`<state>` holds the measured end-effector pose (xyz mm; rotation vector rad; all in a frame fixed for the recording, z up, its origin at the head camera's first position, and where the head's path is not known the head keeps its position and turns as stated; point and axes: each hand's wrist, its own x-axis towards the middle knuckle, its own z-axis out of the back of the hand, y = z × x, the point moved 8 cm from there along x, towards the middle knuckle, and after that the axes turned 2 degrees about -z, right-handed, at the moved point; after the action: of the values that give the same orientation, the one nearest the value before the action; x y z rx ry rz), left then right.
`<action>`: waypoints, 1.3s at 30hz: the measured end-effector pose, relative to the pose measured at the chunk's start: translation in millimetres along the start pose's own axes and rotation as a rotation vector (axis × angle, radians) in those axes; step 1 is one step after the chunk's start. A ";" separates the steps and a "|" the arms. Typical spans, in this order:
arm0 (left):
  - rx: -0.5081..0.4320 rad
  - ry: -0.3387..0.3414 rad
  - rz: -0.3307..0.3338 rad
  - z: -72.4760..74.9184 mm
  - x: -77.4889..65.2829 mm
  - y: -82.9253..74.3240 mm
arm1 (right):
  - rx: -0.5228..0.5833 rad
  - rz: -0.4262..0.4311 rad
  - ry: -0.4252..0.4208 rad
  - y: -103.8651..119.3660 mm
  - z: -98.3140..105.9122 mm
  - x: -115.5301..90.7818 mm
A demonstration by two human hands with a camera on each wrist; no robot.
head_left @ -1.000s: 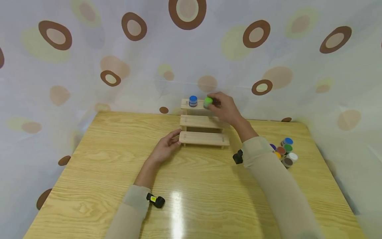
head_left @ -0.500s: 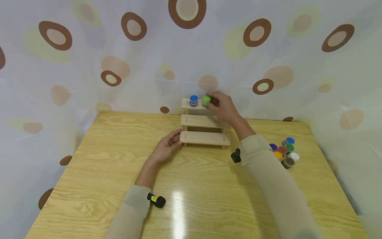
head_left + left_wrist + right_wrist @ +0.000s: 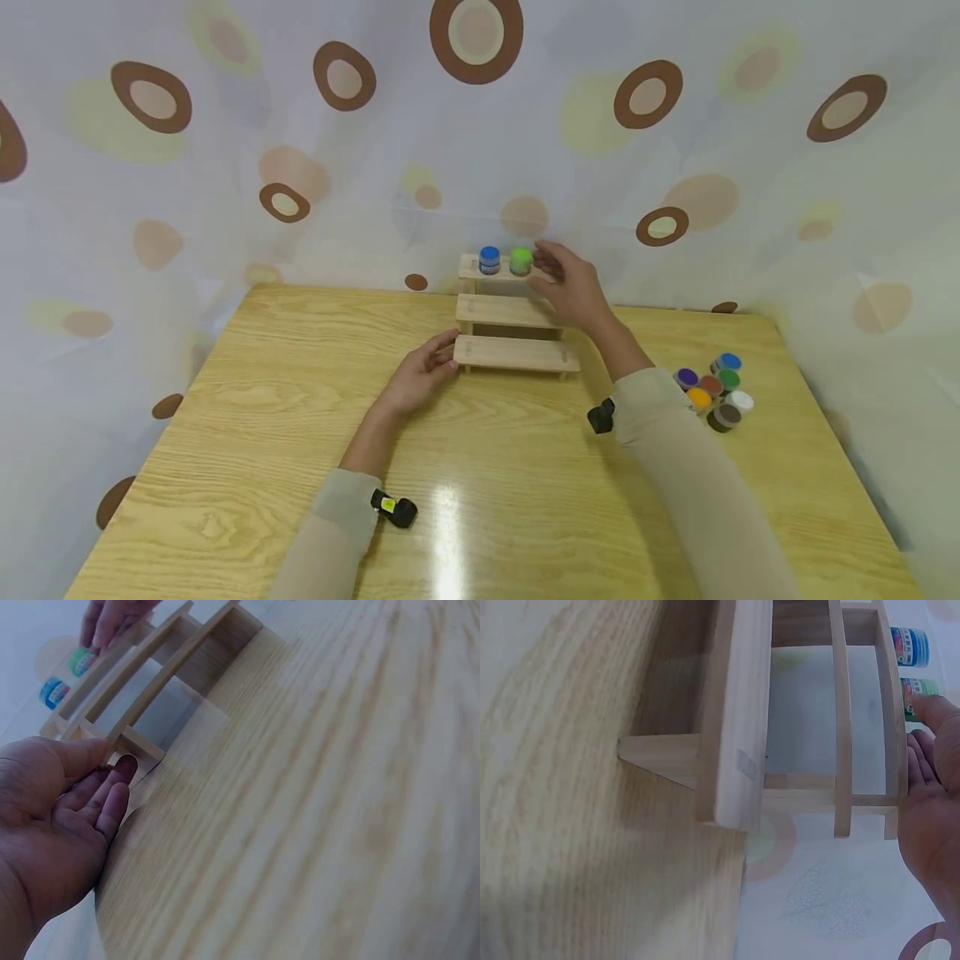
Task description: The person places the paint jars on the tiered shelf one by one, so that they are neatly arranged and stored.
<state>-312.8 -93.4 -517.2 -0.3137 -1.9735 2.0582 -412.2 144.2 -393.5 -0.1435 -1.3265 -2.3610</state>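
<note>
A three-step wooden display rack (image 3: 517, 354) stands at the back of the table. On its top step sit a blue-lidded paint jar (image 3: 489, 261) and a light-green-lidded paint jar (image 3: 521, 262), upright and side by side. My left hand (image 3: 416, 377) holds the left end of the lowest step, its thumb at the edge in the left wrist view. Just right of the green-lidded jar is my right hand (image 3: 573, 287), thumb and fingers spread with a small gap to the jar in the head view. The right wrist view shows its thumb overlapping that jar (image 3: 917, 697).
Several more paint jars, with orange (image 3: 699, 400), purple (image 3: 686, 379), white (image 3: 740, 403), dark brown (image 3: 724, 417) and other lids, cluster on the table's right side, near my right forearm. A patterned cloth (image 3: 360, 150) hangs close behind the rack.
The green-lidded jar has shifted slightly left, toward the blue-lidded one. My right hand has let go of it and drawn a little to the right. The left hand has stayed put.
</note>
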 end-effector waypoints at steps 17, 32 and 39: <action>-0.011 -0.004 0.002 1.5 2.1 -2.2 | 0.118 0.079 -0.183 0.9 16.6 -69.7; -0.006 -0.010 0.013 10.1 -10.8 1.6 | 0.086 0.003 -0.240 -30.8 21.4 -129.5; -0.013 0.000 -0.001 7.6 -10.0 -1.0 | 0.147 -0.069 -0.270 -45.1 28.3 -155.3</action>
<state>-305.9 -104.0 -516.2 -0.3158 -1.9872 2.0461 -293.8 236.8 -459.2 -0.3889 -1.6492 -2.3525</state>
